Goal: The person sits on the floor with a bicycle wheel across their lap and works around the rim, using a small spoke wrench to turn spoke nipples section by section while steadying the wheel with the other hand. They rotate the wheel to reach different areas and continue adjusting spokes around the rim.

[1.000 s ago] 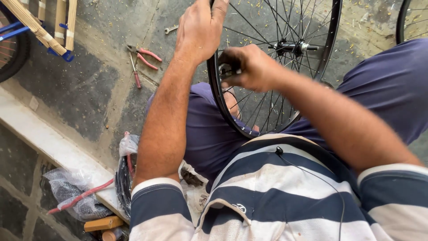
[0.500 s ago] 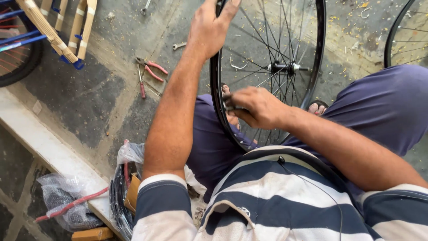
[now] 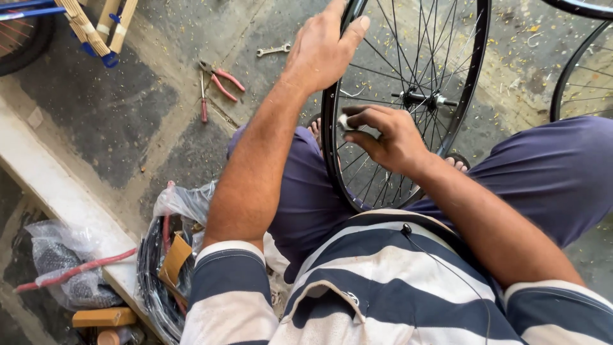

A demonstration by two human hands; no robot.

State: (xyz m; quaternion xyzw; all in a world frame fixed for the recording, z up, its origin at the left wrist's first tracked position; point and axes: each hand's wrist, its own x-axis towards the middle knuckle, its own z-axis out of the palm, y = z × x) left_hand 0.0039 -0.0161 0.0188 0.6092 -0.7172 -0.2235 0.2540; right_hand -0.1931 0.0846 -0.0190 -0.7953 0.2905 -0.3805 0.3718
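The black spoked bicycle wheel (image 3: 408,102) stands upright between the seated person's knees, the left hand (image 3: 322,45) laid over the top of its rim with fingers curled in a loose steadying grip, while the right hand (image 3: 383,137) pinches a small pale tool or fitting (image 3: 343,121) against the rim's inner edge, which reads as spoke work at the rim, and the next move would seem to call for a firm hold on top. The floor is rough, stained concrete (image 3: 128,108) strewn with red-handled pliers (image 3: 220,83), a small steel spanner (image 3: 273,50), and plastic-wrapped tyres (image 3: 159,268) by a pale step.
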